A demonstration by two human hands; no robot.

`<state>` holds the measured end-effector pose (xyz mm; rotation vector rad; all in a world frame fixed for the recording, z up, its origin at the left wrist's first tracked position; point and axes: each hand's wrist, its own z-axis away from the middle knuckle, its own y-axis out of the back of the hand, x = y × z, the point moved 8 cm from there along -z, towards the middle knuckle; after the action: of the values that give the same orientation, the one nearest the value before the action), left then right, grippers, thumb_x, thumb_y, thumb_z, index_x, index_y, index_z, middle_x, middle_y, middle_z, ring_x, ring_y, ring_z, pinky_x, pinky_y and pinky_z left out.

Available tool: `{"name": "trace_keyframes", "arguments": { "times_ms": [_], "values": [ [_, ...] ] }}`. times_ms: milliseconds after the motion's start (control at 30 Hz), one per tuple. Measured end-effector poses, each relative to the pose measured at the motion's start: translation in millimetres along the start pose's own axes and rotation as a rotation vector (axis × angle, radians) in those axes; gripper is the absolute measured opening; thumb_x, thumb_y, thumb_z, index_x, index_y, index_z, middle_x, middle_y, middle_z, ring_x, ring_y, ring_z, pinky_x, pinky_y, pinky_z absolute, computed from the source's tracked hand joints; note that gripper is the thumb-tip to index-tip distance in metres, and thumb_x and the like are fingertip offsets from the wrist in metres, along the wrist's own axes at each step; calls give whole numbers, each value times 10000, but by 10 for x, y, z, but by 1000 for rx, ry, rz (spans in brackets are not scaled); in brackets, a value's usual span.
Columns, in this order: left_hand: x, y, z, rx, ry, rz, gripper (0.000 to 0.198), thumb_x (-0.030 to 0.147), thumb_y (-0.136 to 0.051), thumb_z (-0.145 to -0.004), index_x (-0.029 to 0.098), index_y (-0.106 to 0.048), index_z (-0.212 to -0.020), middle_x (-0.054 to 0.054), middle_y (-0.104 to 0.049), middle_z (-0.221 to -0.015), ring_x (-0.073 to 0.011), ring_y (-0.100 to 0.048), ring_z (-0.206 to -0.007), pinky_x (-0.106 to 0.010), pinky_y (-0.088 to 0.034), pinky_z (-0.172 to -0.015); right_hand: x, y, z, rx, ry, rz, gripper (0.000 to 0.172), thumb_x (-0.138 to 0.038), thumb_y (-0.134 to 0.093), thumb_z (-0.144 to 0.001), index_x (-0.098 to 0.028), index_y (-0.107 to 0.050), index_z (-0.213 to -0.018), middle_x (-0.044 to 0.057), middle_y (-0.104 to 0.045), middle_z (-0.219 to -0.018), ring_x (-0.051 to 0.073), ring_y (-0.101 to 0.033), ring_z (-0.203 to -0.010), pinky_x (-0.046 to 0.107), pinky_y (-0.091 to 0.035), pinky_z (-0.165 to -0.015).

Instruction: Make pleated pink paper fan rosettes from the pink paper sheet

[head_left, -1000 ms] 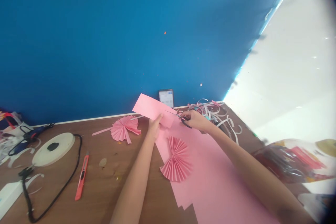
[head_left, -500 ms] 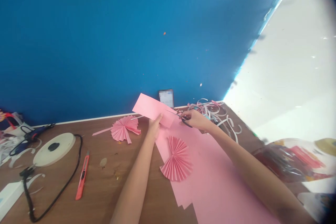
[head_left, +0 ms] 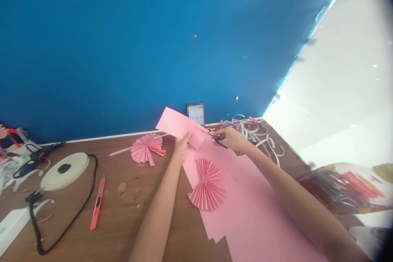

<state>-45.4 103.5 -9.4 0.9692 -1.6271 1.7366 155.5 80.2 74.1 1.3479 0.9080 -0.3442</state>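
A small rectangular piece of pink paper (head_left: 175, 124) is pinched in my left hand (head_left: 183, 146), thumb on top, lifted above the table. My right hand (head_left: 231, 139) grips black-handled scissors (head_left: 220, 141), whose blades point left and lie at the right part of that piece. Below both hands a large pink paper sheet (head_left: 260, 208) covers the middle of the table. On its left edge rests a pleated pink paper fan (head_left: 208, 186). Another pleated pink fan (head_left: 145, 148), with loose strips, lies left of my left hand.
A red box cutter (head_left: 98, 202) and a cream disc-shaped device (head_left: 66, 171) with a black cable lie to the left. A phone (head_left: 195, 114) leans on the blue wall. Curled paper strips (head_left: 245, 128) are heaped at the back right, plastic packets (head_left: 346, 186) further right.
The whole view has shifted slightly. Both hands, the paper piece and the scissors keep nearly the same places relative to each other.
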Motion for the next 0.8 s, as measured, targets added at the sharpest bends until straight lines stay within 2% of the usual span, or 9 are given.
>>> {"name": "trace_keyframes", "arguments": {
  "times_ms": [467, 667, 800],
  "values": [
    [28, -44, 22, -45, -27, -20, 537, 201, -768, -674, 179, -567, -1171, -90, -653, -1155, -194, -580, -1135, -352, -396, -1044, -41, 70, 18, 14, -7, 37, 252, -343, -617, -666, -175, -715, -826, -33, -469, -534, 94, -328, -503, 238, -237, -496],
    [39, -56, 28, -34, -27, -19, 523, 209, -771, -671, 179, -579, -1157, -91, -656, -1151, -195, -577, -1140, -349, -386, -1052, -57, 101, 20, 21, 23, 74, 219, -297, -615, -653, -162, -721, -790, -9, -511, -541, 101, -364, -507, 230, -248, -489],
    [31, -65, 35, -34, -8, -26, 538, 200, -789, -642, 170, -590, -1142, -105, -657, -1145, -224, -592, -1116, -384, -415, -1026, -67, 103, 19, 10, 41, 92, 203, -287, -601, -668, -161, -721, -772, 4, -549, -552, 105, -398, -510, 229, -260, -497]
  ]
}}
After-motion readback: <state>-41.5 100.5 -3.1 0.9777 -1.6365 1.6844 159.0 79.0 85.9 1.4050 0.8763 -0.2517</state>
